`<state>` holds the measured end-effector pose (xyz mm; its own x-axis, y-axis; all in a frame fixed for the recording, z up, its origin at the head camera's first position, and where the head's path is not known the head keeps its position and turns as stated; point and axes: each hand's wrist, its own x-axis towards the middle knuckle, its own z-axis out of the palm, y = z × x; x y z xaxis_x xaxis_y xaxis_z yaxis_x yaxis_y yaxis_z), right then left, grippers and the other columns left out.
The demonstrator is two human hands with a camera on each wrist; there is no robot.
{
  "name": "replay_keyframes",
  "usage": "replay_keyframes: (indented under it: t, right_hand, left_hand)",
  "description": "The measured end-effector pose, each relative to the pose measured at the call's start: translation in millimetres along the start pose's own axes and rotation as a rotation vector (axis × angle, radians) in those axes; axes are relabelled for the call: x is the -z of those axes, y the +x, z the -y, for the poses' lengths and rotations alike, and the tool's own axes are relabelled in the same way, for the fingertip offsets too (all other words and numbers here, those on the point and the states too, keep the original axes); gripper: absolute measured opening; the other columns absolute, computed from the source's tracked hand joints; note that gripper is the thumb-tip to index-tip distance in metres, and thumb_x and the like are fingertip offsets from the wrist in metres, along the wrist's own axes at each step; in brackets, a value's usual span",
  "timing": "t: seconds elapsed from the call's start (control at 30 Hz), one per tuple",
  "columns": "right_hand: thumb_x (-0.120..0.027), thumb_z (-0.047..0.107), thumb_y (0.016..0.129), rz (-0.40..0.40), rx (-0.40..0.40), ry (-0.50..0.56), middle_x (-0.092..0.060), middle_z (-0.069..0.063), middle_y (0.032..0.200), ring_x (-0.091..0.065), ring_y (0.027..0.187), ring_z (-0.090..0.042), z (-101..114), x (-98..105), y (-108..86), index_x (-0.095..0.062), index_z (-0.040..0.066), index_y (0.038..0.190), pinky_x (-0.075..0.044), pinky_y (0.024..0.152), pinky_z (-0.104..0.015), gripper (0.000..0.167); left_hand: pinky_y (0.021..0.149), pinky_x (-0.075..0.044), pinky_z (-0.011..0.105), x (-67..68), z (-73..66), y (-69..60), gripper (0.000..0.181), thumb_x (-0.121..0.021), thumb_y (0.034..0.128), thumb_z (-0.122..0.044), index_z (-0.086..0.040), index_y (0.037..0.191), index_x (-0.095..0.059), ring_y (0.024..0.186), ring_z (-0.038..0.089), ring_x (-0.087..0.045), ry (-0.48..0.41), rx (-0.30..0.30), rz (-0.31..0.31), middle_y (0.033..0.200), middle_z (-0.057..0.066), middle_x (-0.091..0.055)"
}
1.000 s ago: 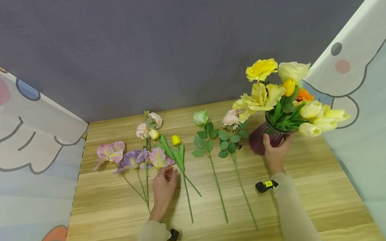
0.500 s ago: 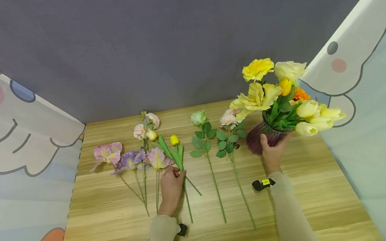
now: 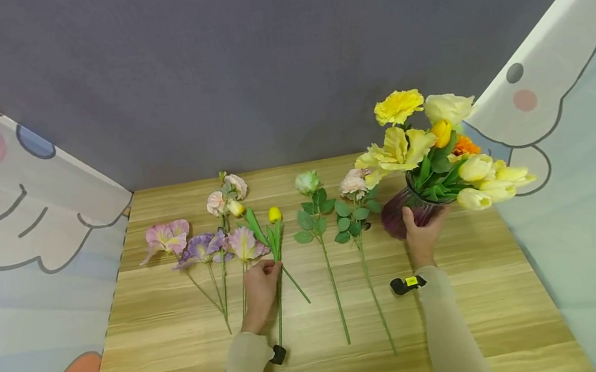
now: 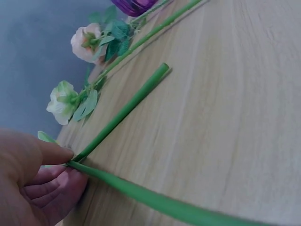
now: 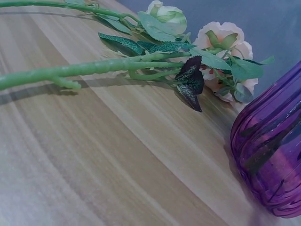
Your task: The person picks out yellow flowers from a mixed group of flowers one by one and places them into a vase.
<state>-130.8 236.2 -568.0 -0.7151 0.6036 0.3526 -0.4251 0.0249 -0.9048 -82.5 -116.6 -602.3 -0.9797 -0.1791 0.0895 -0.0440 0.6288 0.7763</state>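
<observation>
My left hand [image 3: 261,290] pinches the stem of a yellow tulip [image 3: 275,214] just below its leaves; in the left wrist view, thumb and fingers [image 4: 56,154] close on the green stem [image 4: 141,194]. A second, paler tulip [image 3: 235,208] lies beneath, its stem [image 3: 296,284] slanting off to the right. Around the purple glass vase [image 3: 395,215] my right hand [image 3: 424,240] curls, thumb on the near side. Yellow, cream and orange flowers [image 3: 438,150] fill the vase, which leans to the right. The right wrist view shows the vase [image 5: 270,150] but not the hand.
Left of the left hand lie pink and purple irises [image 3: 203,247] and a pale pink flower stem [image 3: 217,203]. Between the hands lie a green rose [image 3: 307,182] and a pink rose [image 3: 355,183]. A grey wall [image 3: 264,74] stands behind the wooden table [image 3: 163,358].
My left hand has moved right from beside the pink iris to the yellow tulip and taken its stem. The tulip has shifted slightly. The right hand stays on the vase.
</observation>
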Motion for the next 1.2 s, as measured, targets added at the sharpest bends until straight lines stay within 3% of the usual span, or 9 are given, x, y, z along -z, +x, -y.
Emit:
replay_keyframes:
  t: [0.23,0.53,0.77,0.93,1.03,1.2]
  right_hand:
    - [-0.075,-0.003,0.084,0.005,-0.010,0.015,-0.036,-0.019,0.160,-0.030,0.151,-0.024,-1.7,0.0,0.5,-0.026,-0.002,0.156,-0.020,0.126,-0.029,0.087]
    - [-0.074,-0.004,0.084,-0.001,0.007,0.020,-0.037,-0.018,0.158,-0.031,0.150,-0.024,-1.4,-0.2,-0.2,-0.028,-0.002,0.154,-0.021,0.126,-0.029,0.085]
    - [-0.074,-0.004,0.084,0.002,-0.023,-0.008,-0.036,-0.018,0.159,-0.031,0.150,-0.023,-3.2,1.4,0.1,-0.026,-0.002,0.155,-0.020,0.126,-0.027,0.085]
    - [-0.074,-0.003,0.085,-0.002,-0.026,-0.037,-0.035,-0.018,0.161,-0.030,0.151,-0.022,-8.6,3.6,1.7,-0.025,-0.001,0.157,-0.020,0.126,-0.027,0.087]
    - [-0.074,-0.003,0.085,0.001,-0.018,-0.036,-0.034,-0.019,0.161,-0.030,0.151,-0.022,-8.5,3.8,1.5,-0.025,-0.002,0.157,-0.020,0.126,-0.028,0.087]
    - [-0.074,-0.006,0.084,0.009,-0.002,0.004,-0.034,-0.018,0.162,-0.029,0.152,-0.024,-3.9,3.2,-0.9,-0.023,-0.003,0.158,-0.019,0.126,-0.029,0.089]
  left_hand:
    - [0.055,-0.055,0.024,4.0,1.1,-0.4,0.018,-0.076,0.0951,-0.012,0.006,0.096,-0.078,0.066,0.022,-0.070,-0.028,0.031,0.026,0.079,0.013,-0.075]
    - [0.052,-0.049,0.020,13.8,-17.9,3.8,0.015,-0.072,0.0965,-0.006,0.008,0.102,-0.075,0.061,0.012,-0.061,-0.137,-0.009,-0.011,0.078,0.013,-0.073]
    - [0.061,-0.060,0.024,21.2,-46.0,11.6,0.019,-0.070,0.0986,-0.005,0.010,0.111,-0.070,0.070,0.022,-0.071,-0.391,0.041,0.011,0.093,0.021,-0.073]
    - [0.069,-0.064,0.032,19.5,-63.1,17.7,0.022,-0.072,0.0970,-0.004,0.013,0.111,-0.068,0.077,0.033,-0.074,-0.586,0.079,-0.025,0.097,0.028,-0.071]
    - [0.070,-0.064,0.029,18.9,-74.1,19.5,0.022,-0.074,0.0948,-0.002,0.014,0.108,-0.068,0.077,0.031,-0.075,-0.676,0.084,-0.040,0.095,0.029,-0.072]
    - [0.071,-0.062,0.024,19.7,-93.5,23.8,0.019,-0.074,0.0936,0.002,0.016,0.104,-0.067,0.074,0.017,-0.075,-0.802,0.066,-0.032,0.090,0.022,-0.073]
